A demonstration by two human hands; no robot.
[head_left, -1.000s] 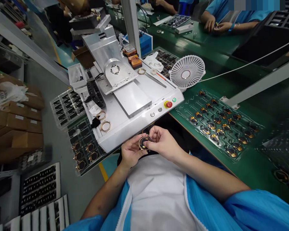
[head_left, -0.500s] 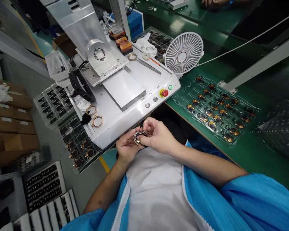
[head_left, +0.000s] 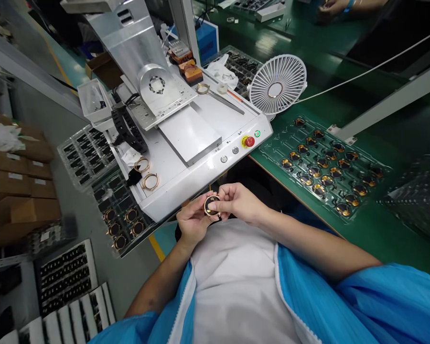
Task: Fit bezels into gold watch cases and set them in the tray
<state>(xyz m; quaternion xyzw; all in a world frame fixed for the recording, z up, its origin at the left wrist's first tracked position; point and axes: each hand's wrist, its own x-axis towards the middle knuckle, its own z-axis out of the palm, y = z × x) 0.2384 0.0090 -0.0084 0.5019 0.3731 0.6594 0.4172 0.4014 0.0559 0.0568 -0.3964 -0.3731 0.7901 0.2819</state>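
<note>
Between my hands, close to my body, is a round watch case [head_left: 211, 200] with a gold rim and a dark inside. My left hand [head_left: 193, 220] grips its rim from the left. The thumb of my right hand [head_left: 238, 203] presses on the case's dark inner face, where a small yellow-gold patch shows; the other fingers curl at its far edge. Two bare gold watch rings [head_left: 150, 181] lie on the left corner of the white machine [head_left: 200, 177], beyond my left hand.
A clear tray [head_left: 311, 167] of round dark and orange parts lies at right on the green table. A white fan [head_left: 277, 85] stands behind it. Left are trays [head_left: 118, 215] with gold-rimmed cases. The machine has a red button [head_left: 249, 141]. A co-worker's hand [head_left: 333, 8] shows far right.
The view has shifted slightly. The watch case has tilted so its dark inner face shows more fully, with my right thumb still on it. Both hands keep hold of the case.
</note>
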